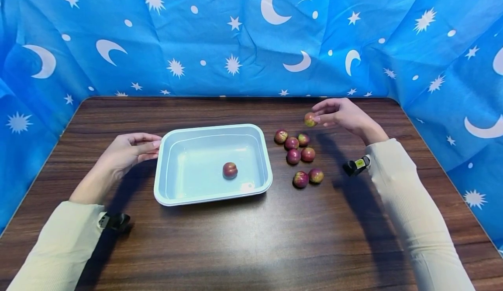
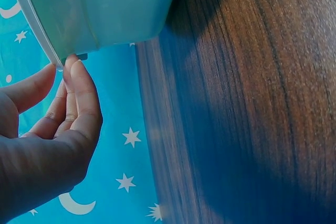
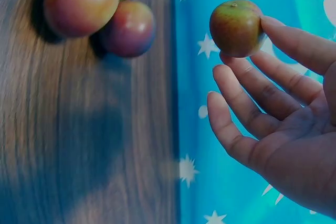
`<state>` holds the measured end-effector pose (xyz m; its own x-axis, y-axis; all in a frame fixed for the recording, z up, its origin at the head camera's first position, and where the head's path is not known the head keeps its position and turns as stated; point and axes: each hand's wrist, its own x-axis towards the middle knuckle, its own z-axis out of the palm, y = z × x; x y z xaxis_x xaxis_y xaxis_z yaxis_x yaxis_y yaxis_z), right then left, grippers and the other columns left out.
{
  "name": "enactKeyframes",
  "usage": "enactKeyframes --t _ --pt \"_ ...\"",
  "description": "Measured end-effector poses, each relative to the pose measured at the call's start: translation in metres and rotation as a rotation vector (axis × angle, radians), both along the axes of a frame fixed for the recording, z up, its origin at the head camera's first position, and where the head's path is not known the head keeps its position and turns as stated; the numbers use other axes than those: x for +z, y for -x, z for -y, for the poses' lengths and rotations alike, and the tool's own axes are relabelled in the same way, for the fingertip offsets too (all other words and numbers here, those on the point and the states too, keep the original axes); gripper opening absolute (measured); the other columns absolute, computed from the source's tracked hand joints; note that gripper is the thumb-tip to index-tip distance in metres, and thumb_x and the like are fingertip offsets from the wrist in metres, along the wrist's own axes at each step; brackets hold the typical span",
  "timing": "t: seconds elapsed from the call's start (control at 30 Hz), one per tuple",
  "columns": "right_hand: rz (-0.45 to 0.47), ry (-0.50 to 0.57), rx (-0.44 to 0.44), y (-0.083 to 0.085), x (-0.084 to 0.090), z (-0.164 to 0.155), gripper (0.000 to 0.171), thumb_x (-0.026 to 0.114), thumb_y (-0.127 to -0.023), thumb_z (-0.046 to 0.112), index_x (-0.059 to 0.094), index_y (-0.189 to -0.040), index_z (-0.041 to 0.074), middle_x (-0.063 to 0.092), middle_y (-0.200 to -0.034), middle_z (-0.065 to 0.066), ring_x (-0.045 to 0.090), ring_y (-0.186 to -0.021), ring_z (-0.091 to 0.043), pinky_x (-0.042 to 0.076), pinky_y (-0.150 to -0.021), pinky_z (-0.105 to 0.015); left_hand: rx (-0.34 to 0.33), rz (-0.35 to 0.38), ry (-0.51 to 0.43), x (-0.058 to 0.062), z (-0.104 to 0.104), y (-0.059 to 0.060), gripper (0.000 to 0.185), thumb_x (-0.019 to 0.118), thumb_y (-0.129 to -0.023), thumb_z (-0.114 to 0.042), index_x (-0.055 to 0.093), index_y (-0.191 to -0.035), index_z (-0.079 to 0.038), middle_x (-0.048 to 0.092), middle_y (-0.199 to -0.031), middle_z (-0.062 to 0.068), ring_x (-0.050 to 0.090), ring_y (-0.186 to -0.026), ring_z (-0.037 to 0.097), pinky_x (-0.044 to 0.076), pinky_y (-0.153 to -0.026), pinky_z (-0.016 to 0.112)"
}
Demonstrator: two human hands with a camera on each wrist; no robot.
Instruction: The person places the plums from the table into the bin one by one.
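Observation:
A pale blue plastic basin [image 1: 208, 134] stands on the table with one reddish plum [image 1: 229, 170] inside, toward its right front. My left hand [image 1: 129, 151] pinches the basin's left rim between thumb and fingers; the left wrist view shows this hand [image 2: 68, 114] at the edge of the basin wall [image 2: 121, 9]. Above the table at the back right, my right hand [image 1: 342, 114] holds a yellow-red plum [image 1: 310, 119] at its fingertips. In the right wrist view the same plum [image 3: 236, 27] sits between thumb and fingers of the hand [image 3: 283, 108].
Several plums [image 1: 293, 156] lie loosely grouped on the dark wood table [image 1: 243, 247], just right of the basin. Two more plums [image 1: 301, 179] touch each other a little nearer the front. A blue cloth [image 1: 220, 33] with moons and stars hangs behind the table and along its sides.

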<state>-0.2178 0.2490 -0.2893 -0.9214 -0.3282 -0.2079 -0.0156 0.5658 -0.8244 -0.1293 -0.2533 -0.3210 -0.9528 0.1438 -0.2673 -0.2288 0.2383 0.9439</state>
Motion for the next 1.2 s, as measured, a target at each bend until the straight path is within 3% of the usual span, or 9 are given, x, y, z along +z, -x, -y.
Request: enactKeyframes --t 0.5,0.73,1.2 --pt "-0.034 -0.050 0.065 -0.012 0.023 0.029 0.033 0.064 -0.087 0.016 0.056 -0.116 0.002 0.063 -0.102 -0.012 0.060 -0.089 -0.021 0.053 -0.074 -0.030 0.009 0.013 -0.020 0.000 0.000 0.000 0.031 0.053 -0.093 -0.008 0.045 -0.116 0.010 0.064 -0.087 -0.005 0.063 -0.080 0.008 0.053 -0.079 0.027" --pt "-0.067 -0.079 0.095 -0.018 0.032 0.041 0.032 0.066 -0.086 0.020 0.059 -0.112 0.003 0.064 -0.099 -0.010 0.058 -0.090 -0.027 0.052 -0.071 -0.028 0.036 0.027 -0.033 0.000 0.000 0.001 0.028 0.057 -0.090 -0.008 0.050 -0.112 0.007 0.064 -0.086 -0.005 0.064 -0.078 0.009 0.053 -0.077 0.027" --pt "-0.060 -0.048 0.118 -0.032 0.044 0.067 0.032 0.068 -0.084 0.020 0.060 -0.111 0.004 0.065 -0.099 -0.009 0.058 -0.092 -0.022 0.050 -0.079 -0.037 0.033 0.013 -0.006 -0.001 0.000 0.001 0.025 0.054 -0.092 -0.007 0.050 -0.112 0.007 0.064 -0.086 -0.005 0.064 -0.080 0.008 0.053 -0.076 0.025"
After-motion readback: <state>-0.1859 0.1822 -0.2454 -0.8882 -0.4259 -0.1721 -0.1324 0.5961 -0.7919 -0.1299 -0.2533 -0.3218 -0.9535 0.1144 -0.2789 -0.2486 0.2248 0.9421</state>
